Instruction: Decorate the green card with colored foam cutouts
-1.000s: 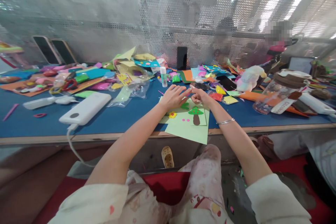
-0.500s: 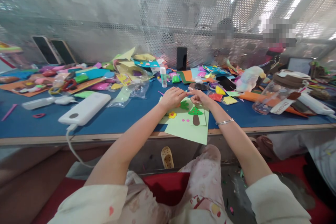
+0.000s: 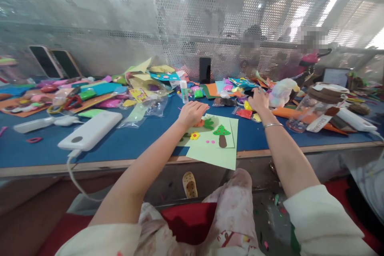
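A pale green card (image 3: 219, 150) lies on the blue table (image 3: 135, 140), overhanging its front edge. On it sit a green tree with a brown trunk (image 3: 222, 134), a yellow flower (image 3: 195, 136), small pink dots and a green leaf shape (image 3: 209, 123). My left hand (image 3: 192, 113) rests on the card's far left corner, fingers curled, beside an orange piece. My right hand (image 3: 258, 100) reaches out to the right of the card, fingers spread over small bags of coloured pieces (image 3: 246, 113). I see nothing held in it.
A white power bank (image 3: 90, 131) with a cable lies at the left. A glue stick (image 3: 184, 90), a black phone (image 3: 205, 70) and heaps of coloured foam sheets crowd the back. A jar with a brown lid (image 3: 315, 108) lies at the right. People sit behind the mesh wall.
My right hand has left the card and moved right and away, to the small bags. My left hand stayed on the card. The view shifted slightly.
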The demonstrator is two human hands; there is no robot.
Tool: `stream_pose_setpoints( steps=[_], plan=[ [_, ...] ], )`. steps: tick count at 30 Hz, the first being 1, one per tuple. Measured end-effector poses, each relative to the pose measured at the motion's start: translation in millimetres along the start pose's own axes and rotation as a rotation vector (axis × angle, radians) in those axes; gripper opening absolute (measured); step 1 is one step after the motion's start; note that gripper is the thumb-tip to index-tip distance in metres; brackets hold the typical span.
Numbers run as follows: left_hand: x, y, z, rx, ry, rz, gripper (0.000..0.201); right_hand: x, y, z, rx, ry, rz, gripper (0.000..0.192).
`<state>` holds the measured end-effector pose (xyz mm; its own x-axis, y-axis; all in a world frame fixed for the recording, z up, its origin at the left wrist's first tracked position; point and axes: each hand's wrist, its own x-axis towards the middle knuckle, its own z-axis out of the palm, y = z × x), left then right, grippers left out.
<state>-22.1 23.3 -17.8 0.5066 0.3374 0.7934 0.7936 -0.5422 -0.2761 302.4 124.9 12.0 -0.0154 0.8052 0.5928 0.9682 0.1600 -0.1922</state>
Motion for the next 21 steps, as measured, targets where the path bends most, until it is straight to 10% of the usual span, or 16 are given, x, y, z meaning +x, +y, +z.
stream_pose_setpoints(
  steps=[6,21],
  plan=[
    [-1.2,-0.5,1.2,0.020,-0.009,0.025,0.026,7.1,44.3,29.5,-0.072,-0.126,0.077,0.042],
    [-0.7,4.1,-2.3,0.035,-0.041,0.115,0.022,-0.4,57.1,34.2,0.022,-0.023,0.220,0.049]
  ],
)
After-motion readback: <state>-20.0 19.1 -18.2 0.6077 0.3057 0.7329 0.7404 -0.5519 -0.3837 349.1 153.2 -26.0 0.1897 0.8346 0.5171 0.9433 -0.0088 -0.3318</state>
